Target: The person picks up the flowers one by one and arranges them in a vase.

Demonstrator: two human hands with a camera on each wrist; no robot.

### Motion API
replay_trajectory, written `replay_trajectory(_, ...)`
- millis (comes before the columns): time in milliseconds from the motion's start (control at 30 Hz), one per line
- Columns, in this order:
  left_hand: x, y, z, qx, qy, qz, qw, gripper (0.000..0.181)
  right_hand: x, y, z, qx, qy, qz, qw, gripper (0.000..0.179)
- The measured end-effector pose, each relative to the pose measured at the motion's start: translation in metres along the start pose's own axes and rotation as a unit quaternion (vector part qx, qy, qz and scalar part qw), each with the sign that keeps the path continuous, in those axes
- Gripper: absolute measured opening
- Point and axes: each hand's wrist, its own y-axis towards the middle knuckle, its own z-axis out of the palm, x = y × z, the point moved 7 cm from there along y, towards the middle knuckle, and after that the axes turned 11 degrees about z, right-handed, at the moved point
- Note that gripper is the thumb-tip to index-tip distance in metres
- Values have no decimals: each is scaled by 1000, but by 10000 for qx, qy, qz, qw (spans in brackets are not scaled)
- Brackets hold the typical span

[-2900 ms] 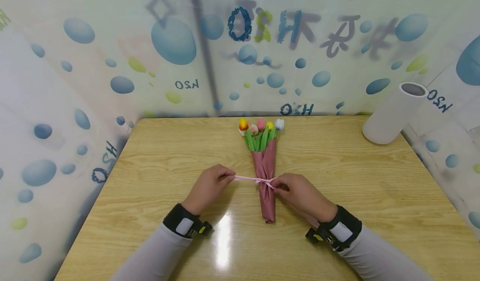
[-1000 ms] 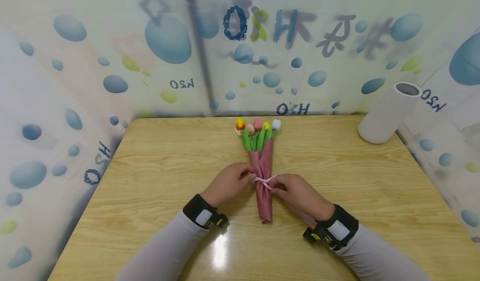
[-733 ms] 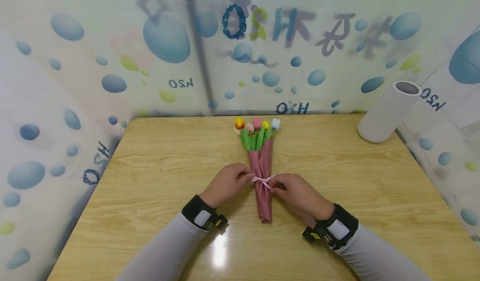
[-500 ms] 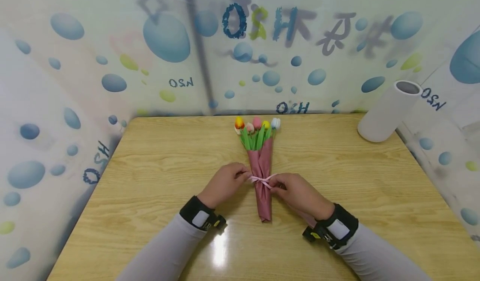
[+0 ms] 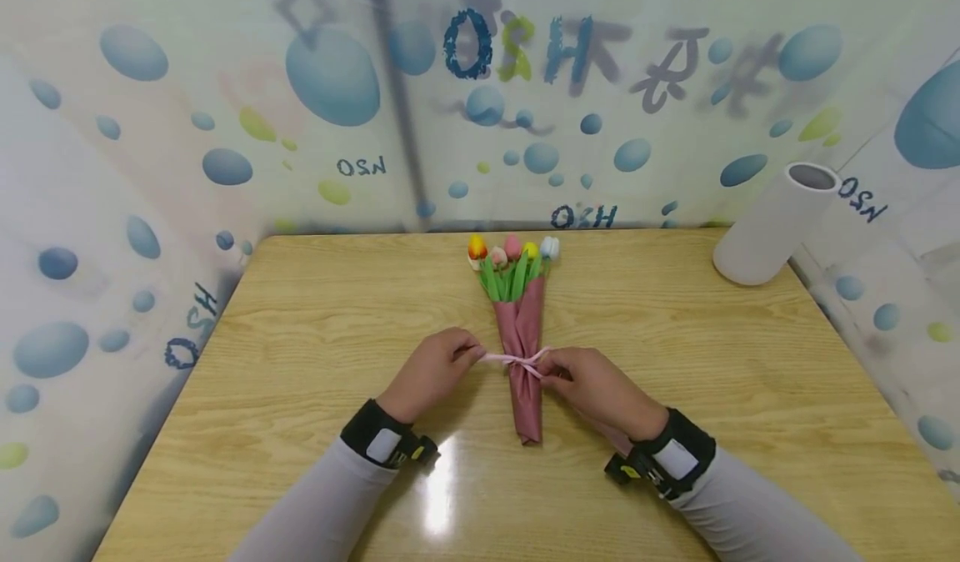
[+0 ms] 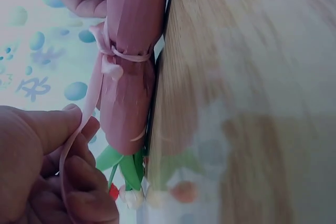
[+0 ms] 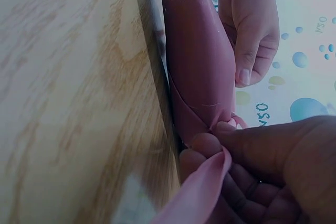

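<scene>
Head view, ribbon (image 5: 492, 358) pinched in fingers (image 5: 467, 348), bouquet (image 5: 519, 324) between hands (image 5: 426, 372)

Head view: one, from above, facing forward and down, farthest off; takes in bouquet (image 5: 519, 320) and table (image 5: 315, 295). Wrist views: two, close and low, tipped sideways, from the bouquet's left and right; shared between them, its mauve wrapping (image 7: 202, 61) and pink ribbon (image 6: 93, 90).

The ribbon (image 7: 198, 188) is cut off by the right wrist view's lower edge. Underneath, the wrapper (image 5: 519, 322) is hidden.
</scene>
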Motion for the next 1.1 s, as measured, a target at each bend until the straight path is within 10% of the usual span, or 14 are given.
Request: replay_trajectory(1100,22,-29,-22,-101,100,-197,9997,11,-20,-5,-10,33,-346,302,9989,6)
